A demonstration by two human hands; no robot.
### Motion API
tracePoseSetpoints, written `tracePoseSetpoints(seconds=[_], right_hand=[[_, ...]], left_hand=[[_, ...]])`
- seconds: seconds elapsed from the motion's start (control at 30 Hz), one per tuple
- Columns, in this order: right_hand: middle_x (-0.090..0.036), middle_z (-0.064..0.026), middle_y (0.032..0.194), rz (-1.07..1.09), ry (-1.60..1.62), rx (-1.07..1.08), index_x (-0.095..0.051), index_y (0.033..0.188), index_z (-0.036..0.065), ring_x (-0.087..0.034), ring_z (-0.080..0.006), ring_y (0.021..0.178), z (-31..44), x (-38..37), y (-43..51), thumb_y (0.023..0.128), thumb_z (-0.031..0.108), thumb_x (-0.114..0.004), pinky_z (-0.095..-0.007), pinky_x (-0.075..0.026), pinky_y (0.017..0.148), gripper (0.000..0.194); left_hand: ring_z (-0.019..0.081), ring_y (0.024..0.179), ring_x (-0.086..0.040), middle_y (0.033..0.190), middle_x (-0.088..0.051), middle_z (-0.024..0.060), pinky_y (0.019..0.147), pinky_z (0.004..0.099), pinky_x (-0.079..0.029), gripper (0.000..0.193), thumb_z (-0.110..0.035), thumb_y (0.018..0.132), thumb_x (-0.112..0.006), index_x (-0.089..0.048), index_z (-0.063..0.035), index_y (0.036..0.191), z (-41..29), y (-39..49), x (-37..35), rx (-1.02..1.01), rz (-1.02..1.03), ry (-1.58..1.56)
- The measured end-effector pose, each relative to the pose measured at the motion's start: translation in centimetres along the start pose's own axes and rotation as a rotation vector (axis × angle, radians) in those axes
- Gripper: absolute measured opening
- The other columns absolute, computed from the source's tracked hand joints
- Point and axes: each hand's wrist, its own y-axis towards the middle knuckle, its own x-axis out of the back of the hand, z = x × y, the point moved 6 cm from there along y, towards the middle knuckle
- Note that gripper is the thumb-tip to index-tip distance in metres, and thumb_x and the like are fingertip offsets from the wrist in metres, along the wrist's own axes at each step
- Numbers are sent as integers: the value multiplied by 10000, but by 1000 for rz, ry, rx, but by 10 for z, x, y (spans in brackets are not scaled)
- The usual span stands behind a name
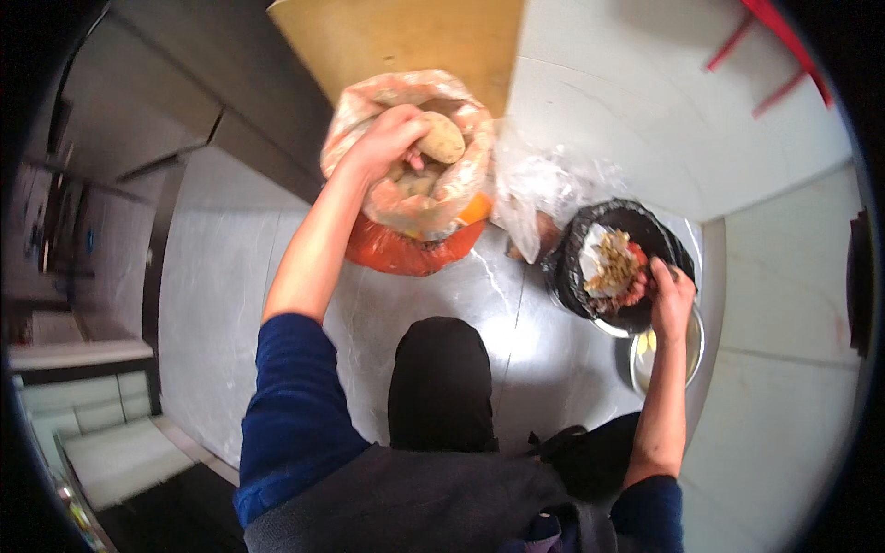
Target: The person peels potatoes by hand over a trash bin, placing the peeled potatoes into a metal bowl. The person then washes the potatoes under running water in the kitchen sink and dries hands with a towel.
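Note:
My left hand (393, 140) grips a potato (442, 137) over the mouth of a plastic sack (456, 186) with orange markings. More potatoes (417, 181) lie inside the sack. At the right, my right hand (669, 290) is over the rim of a bin lined with a black plastic bag (575, 290); its fingers are bent around something small and dark that I cannot make out. Food scraps (614, 259) lie in the bin. Partly behind my right forearm stands a metal bowl (641, 363) with something yellow in it.
Clear plastic bags (536, 183) lie between the sack and the bin. A wooden board (415, 34) stands behind the sack, beside dark cabinets (256, 104). A tiled wall (774, 297) runs along the right. A red rack (788, 41) shows at the top right.

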Motion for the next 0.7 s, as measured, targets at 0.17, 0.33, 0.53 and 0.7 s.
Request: tracePoseSetpoints(seconds=[0.17,0.33,0.53,0.7], right_hand=[[-658,-80,779,212,281,-92,-631,877,-29,-689,-161,733,1,-28,6,956,150,-659,-263,-565,642,198],[-672,-117,972,330,448,-52,-626,892,-5,-690,-207,898,31,-43,8,952,231,-705,-330,-603,816,256],[-645,-27,725,170,469,7,-654,802,14,-620,-101,657,1,-9,23,904,146,-731,-243,-501,601,184],[-677,-42,748,256,412,-19,-680,798,3,-604,-95,656,-41,-3,36,884,140,-744,-254,-484,581,174]], left_hand=[[166,683,-674,1019,-649,163,484,284,-588,309,-121,986,-474,-469,46,1246,-66,-52,-140,-191,174,-216],[220,754,-708,1069,-657,197,571,315,-622,348,-54,968,-466,-410,44,1298,-41,-43,-264,-189,271,-213],[238,916,-656,1092,-630,123,656,360,-575,277,-207,1023,-472,-411,-87,1266,-3,-35,-341,-125,286,-598],[218,719,-689,975,-649,136,515,318,-574,432,-462,1040,-506,-438,-59,1182,20,-30,-381,46,93,-324]])
